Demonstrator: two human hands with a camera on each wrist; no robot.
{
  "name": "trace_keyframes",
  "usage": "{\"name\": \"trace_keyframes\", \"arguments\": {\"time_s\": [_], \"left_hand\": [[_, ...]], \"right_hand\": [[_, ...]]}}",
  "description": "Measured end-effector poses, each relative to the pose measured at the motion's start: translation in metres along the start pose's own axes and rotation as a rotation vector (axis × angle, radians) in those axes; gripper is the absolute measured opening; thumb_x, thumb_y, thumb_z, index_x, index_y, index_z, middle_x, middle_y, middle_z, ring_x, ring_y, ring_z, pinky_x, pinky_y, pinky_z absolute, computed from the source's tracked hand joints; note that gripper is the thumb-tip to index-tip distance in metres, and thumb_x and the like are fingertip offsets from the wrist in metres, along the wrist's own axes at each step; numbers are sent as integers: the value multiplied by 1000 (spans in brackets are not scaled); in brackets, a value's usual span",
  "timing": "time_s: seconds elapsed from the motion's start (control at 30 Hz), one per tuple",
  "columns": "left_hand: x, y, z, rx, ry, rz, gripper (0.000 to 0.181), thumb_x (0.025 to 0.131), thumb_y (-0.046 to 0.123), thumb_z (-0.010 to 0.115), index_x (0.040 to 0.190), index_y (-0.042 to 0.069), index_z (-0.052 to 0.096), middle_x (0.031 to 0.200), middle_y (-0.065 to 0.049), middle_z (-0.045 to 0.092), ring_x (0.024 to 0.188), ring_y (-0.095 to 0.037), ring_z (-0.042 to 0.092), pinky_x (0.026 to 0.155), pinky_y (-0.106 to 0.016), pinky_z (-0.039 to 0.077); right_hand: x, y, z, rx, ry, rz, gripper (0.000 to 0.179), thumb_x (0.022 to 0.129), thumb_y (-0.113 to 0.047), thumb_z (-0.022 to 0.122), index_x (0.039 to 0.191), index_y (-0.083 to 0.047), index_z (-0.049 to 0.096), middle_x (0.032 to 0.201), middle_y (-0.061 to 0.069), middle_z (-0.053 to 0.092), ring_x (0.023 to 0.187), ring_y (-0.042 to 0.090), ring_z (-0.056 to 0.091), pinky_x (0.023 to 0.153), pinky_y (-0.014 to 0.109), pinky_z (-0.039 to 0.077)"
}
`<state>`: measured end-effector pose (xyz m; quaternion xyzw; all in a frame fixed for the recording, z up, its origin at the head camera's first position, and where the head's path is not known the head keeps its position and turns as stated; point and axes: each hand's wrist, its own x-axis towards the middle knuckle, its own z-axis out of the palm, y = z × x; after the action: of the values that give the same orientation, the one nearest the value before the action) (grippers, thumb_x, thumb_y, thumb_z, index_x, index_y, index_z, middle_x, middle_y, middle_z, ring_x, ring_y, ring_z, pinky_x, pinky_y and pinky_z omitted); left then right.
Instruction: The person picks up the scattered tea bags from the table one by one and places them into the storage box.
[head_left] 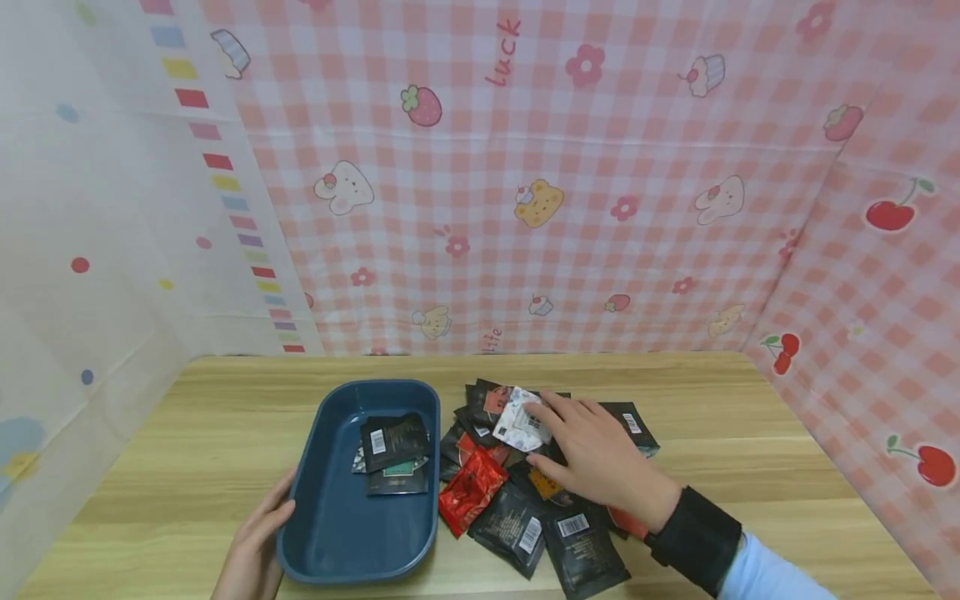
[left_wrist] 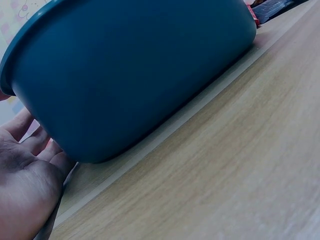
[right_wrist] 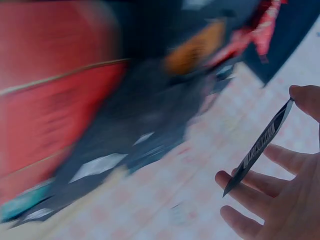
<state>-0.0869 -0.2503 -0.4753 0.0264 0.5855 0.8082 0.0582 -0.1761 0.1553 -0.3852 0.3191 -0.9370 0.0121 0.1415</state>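
A dark blue oval-cornered tub (head_left: 330, 508) stands on the table, with a few black sachets (head_left: 396, 442) lying inside. My left hand (head_left: 255, 537) holds the tub's left side, its thumb on the rim and its fingers against the outer wall (left_wrist: 130, 85). To the right of the tub spreads a loose pile of black sachets (head_left: 581, 550) with barcodes. Over this pile, my right hand (head_left: 600, 450) pinches a white patterned sachet (head_left: 521, 421) between thumb and fingers. In the right wrist view that thin sachet (right_wrist: 260, 147) appears edge-on.
A shiny red packet (head_left: 472, 492) lies beside the tub's right wall. Another dark sachet (head_left: 630, 425) sits behind my right hand. The wooden table (head_left: 757, 492) meets a pink checked cloth (head_left: 637, 250) at the back and patterned cloth at both sides.
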Motion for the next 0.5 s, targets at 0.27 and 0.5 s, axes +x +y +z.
{"name": "trace_keyframes", "arguments": {"time_s": [0.27, 0.5], "left_hand": [[-1, 0, 2, -47, -21, 35, 51, 103, 16, 30, 151, 9, 15, 125, 30, 54, 115, 6, 50, 90, -12, 48], [-2, 2, 2, -25, 14, -3, 57, 103, 19, 32, 152, 6, 6, 122, 34, 53, 113, 9, 50, 89, -11, 48]], "right_hand": [[49, -42, -2, 118, 31, -132, 67, 84, -56, 55, 140, -20, 45, 139, 9, 53, 124, 22, 48, 106, 44, 42], [81, -69, 7, 208, 11, -217, 65, 86, -54, 55, 140, -20, 43, 143, 8, 49, 130, 22, 42, 111, 46, 37]]}}
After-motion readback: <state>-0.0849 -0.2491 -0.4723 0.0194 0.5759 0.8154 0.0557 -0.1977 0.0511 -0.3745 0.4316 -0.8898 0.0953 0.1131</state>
